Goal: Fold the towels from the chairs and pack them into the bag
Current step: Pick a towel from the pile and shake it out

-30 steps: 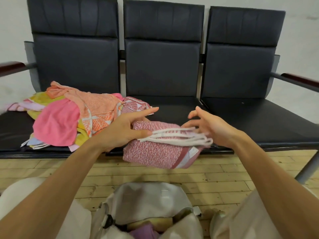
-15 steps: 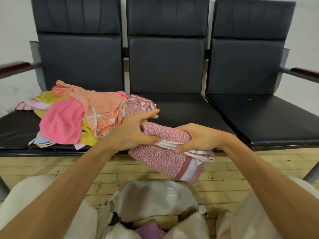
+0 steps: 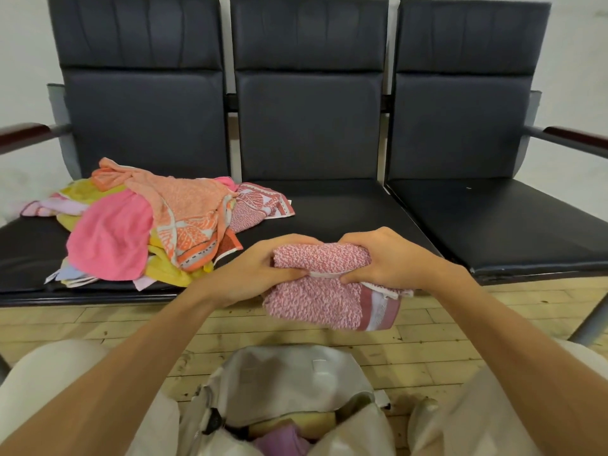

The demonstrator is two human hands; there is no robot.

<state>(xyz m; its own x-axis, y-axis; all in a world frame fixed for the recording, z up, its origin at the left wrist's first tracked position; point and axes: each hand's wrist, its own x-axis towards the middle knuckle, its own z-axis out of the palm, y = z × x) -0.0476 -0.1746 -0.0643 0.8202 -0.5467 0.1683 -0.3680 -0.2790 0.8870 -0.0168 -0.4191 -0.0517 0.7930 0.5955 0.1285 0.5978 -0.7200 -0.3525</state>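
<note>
A folded pink-and-white speckled towel point(image 3: 316, 299) hangs in the air in front of the middle seat's front edge. My left hand point(image 3: 260, 269) grips its left side and my right hand point(image 3: 383, 260) grips its right side, both with fingers curled round the fold. Straight below, on the floor between my knees, stands an open light grey bag point(image 3: 286, 380) with a yellow and a purple towel showing inside. A loose heap of towels point(image 3: 144, 225) in pink, orange, yellow and patterned red lies on the left seat.
Three joined black padded chairs point(image 3: 309, 126) stand against a white wall, with wooden armrests point(image 3: 24, 133) at both ends. The middle seat point(image 3: 332, 212) and the right seat point(image 3: 493, 222) hold no towels. Pale wooden floorboards point(image 3: 427, 350) run under the chairs.
My right hand came in from open beside the towel and took hold of its right side. Both hands then squeezed the fold tighter and carried it slightly right; the loose white fringe got tucked in.
</note>
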